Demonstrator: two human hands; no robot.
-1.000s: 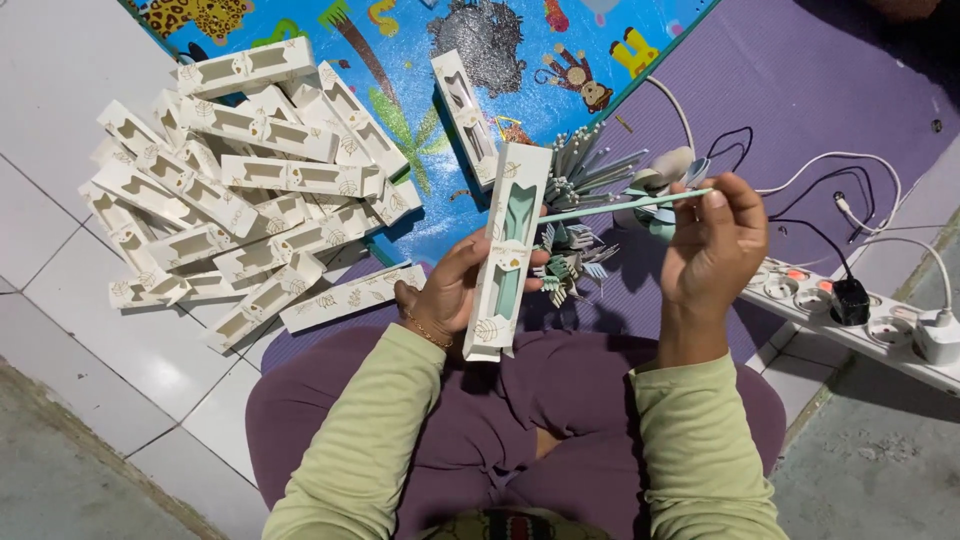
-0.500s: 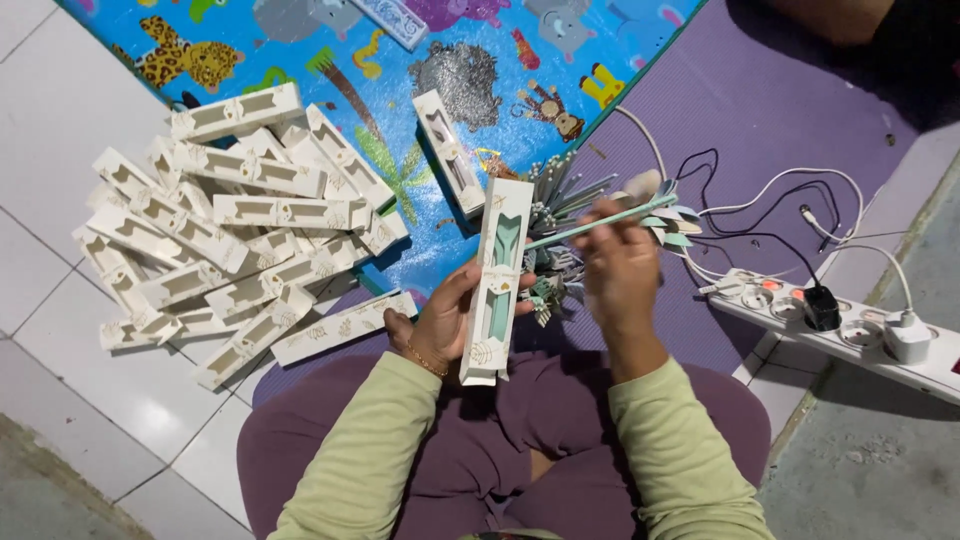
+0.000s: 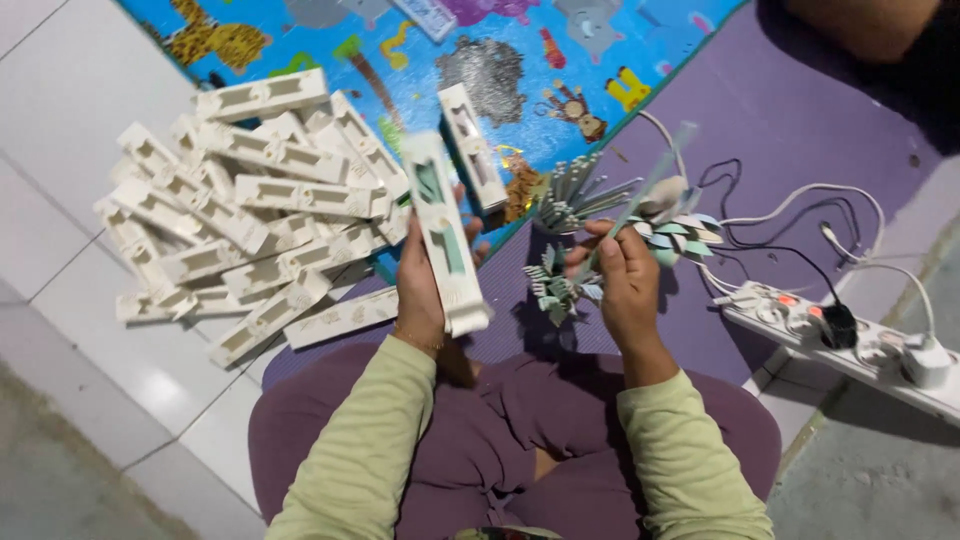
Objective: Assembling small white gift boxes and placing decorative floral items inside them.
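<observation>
My left hand (image 3: 425,285) grips a long white cardboard package (image 3: 443,232) upright, while my right hand (image 3: 622,285) pinches a thin pale-green stick (image 3: 645,188).

Box pile (image 3: 240,215) left of power strip (image 3: 850,345)

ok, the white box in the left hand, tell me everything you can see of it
The white box is long, narrow and looks like thin cardboard, with a cut-out window on its face showing a pale green item inside. The left hand grips its lower half from behind, fingers wrapped round the right edge. It stands nearly upright, top leaning slightly left, raised above the purple mat, apart from the pile of similar boxes to the left.
</observation>
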